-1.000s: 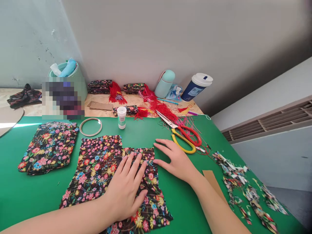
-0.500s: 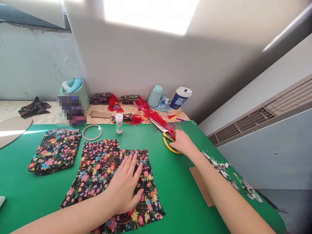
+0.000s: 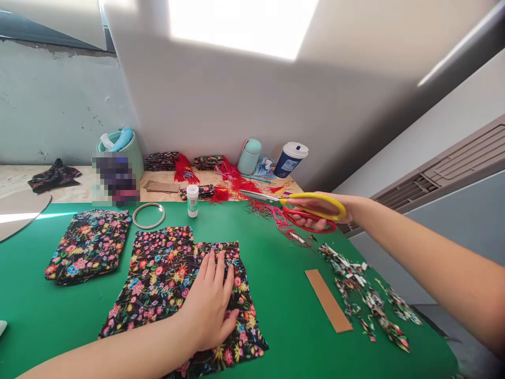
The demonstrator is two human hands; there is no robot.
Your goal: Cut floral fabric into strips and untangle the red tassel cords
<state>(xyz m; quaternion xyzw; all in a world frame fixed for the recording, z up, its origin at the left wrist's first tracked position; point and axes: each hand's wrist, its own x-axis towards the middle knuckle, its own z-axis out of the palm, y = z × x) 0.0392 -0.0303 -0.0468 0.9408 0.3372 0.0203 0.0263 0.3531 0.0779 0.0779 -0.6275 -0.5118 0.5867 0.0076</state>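
Green desk [image 3: 276, 273]: left hand [image 3: 209, 308] lies flat, open, on floral fabric [image 3: 173, 279] near the front edge. Right hand [image 3: 323, 210] grips scissors [image 3: 300, 205] aloft; trailing red threads [image 3: 272, 213] could snag.

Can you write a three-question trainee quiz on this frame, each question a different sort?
1. True or false: the right hand holds the yellow-and-red-handled scissors above the green table mat.
2. What lies under the flat left hand? A) brown cardboard strip B) black floral fabric piece C) metal ring
3. Fill in: the small white bottle stands ___ of the metal ring.

Key: 1 true. 2 B, the black floral fabric piece. 3 right.
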